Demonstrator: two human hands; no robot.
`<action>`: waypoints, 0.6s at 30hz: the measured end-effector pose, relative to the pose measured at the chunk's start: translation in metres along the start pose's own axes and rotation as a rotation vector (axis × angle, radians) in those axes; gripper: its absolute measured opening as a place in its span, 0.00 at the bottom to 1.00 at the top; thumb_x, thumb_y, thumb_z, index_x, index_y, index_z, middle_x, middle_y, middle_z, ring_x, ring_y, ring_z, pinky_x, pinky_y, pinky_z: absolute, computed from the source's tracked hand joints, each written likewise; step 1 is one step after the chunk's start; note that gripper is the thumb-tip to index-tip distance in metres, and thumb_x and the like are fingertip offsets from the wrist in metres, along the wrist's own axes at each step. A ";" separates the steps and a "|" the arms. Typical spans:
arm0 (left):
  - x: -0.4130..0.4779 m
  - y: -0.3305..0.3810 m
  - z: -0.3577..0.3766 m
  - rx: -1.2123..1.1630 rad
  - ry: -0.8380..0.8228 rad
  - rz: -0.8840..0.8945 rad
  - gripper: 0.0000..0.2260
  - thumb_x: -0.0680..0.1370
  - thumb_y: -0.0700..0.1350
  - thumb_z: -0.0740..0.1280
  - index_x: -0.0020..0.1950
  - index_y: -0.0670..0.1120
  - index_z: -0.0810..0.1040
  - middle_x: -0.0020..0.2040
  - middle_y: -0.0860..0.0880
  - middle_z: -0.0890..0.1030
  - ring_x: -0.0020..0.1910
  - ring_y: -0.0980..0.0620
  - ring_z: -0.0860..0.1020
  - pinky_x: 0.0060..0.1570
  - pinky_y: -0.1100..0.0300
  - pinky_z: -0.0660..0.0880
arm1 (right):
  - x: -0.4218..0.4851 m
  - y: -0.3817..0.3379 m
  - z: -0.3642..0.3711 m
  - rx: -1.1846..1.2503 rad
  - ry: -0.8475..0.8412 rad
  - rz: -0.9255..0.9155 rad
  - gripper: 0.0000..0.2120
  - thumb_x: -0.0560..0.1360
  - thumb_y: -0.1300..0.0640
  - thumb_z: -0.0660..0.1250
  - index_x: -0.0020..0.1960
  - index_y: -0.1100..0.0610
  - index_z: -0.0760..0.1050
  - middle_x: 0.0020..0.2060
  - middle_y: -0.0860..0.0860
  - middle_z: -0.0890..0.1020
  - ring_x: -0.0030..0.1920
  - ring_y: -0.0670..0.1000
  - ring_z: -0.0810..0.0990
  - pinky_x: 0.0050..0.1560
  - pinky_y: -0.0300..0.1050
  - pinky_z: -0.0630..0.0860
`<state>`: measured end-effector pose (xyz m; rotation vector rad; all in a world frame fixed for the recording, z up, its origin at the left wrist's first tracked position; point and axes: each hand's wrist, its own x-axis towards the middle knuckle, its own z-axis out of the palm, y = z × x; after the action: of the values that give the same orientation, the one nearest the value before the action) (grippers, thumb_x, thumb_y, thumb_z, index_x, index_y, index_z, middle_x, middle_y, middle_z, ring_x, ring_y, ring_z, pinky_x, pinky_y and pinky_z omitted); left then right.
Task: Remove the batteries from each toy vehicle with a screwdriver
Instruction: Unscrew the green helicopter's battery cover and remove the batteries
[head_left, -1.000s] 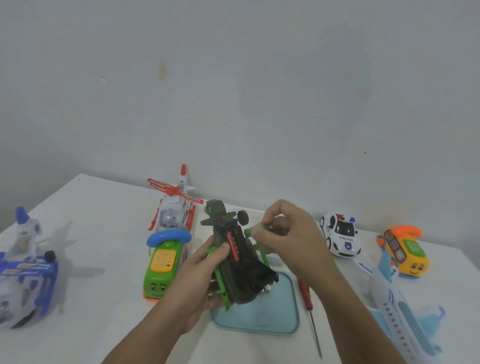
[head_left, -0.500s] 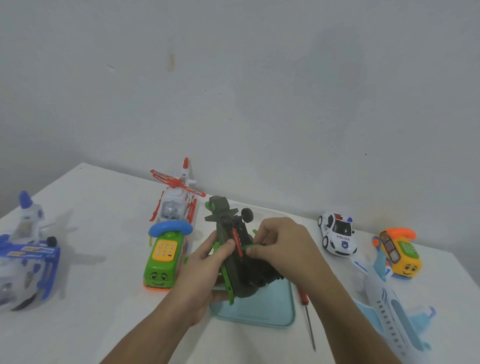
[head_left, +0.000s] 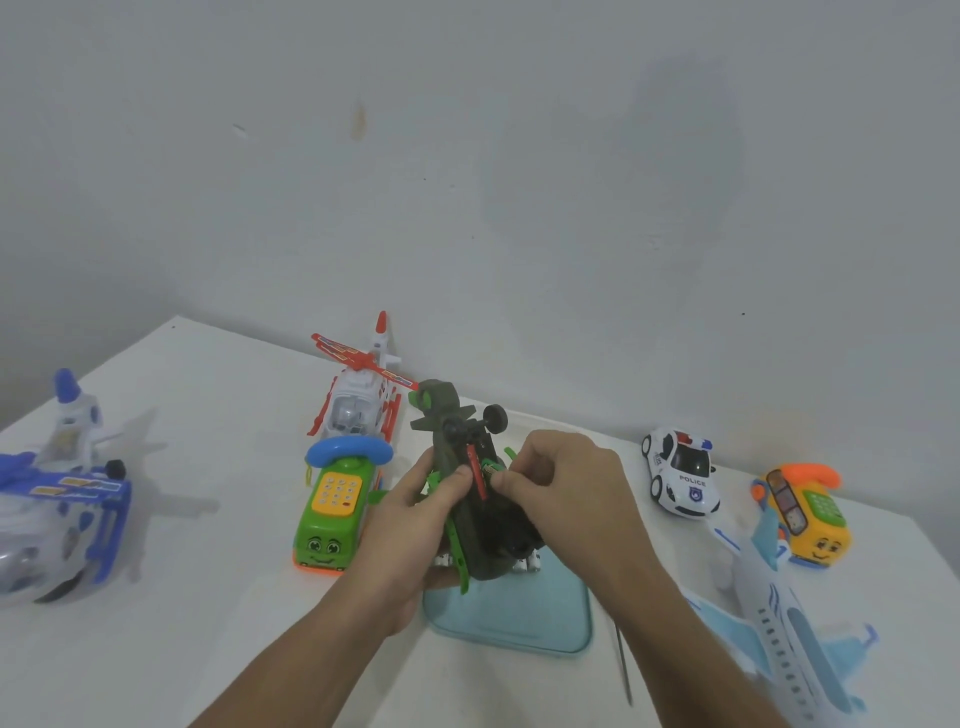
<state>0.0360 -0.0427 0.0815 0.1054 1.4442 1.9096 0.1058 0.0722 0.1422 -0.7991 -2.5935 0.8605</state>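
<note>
A dark green toy helicopter (head_left: 488, 530) is held upside down above a teal tray (head_left: 519, 618). My left hand (head_left: 410, 525) grips its left side, thumb on the underside beside a red strip. My right hand (head_left: 561, 493) is curled over the open underside, its fingertips pinching a small green battery (head_left: 489, 469) at the compartment. White battery ends (head_left: 530, 564) show on the tray under the toy. Only the metal shaft of the screwdriver (head_left: 623, 670) shows, right of the tray; my right forearm hides its handle.
On the white table stand a green phone bus (head_left: 332, 509), a red-white helicopter (head_left: 358, 405), a blue-white vehicle (head_left: 47, 509) at far left, a police car (head_left: 683, 480), a yellow phone car (head_left: 805, 514) and a light blue airplane (head_left: 789, 634). The wall is close behind.
My right hand came down from above the toy, where it pinched a green piece, onto the underside. My left hand kept its grip on the helicopter.
</note>
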 end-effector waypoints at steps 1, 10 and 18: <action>0.000 0.000 0.000 0.001 0.000 0.000 0.10 0.79 0.48 0.68 0.58 0.60 0.80 0.43 0.48 0.87 0.40 0.47 0.86 0.35 0.52 0.81 | -0.001 0.000 -0.001 -0.011 -0.014 -0.005 0.08 0.72 0.52 0.72 0.37 0.54 0.78 0.31 0.47 0.80 0.35 0.45 0.79 0.36 0.40 0.76; 0.000 0.000 -0.001 -0.003 -0.011 -0.014 0.12 0.79 0.49 0.68 0.61 0.60 0.80 0.45 0.45 0.87 0.42 0.45 0.86 0.37 0.50 0.81 | 0.016 0.007 -0.007 0.167 -0.194 0.083 0.06 0.69 0.58 0.76 0.36 0.56 0.81 0.34 0.50 0.84 0.34 0.48 0.82 0.36 0.46 0.82; -0.003 0.003 -0.001 0.010 -0.045 -0.032 0.11 0.78 0.50 0.69 0.59 0.60 0.81 0.46 0.46 0.87 0.40 0.45 0.85 0.38 0.49 0.82 | 0.038 0.010 -0.020 0.207 -0.430 0.186 0.15 0.64 0.58 0.80 0.39 0.58 0.74 0.26 0.48 0.78 0.29 0.49 0.76 0.32 0.42 0.68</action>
<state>0.0358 -0.0455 0.0846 0.1278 1.4176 1.8627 0.0884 0.1100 0.1560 -0.8856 -2.7451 1.4727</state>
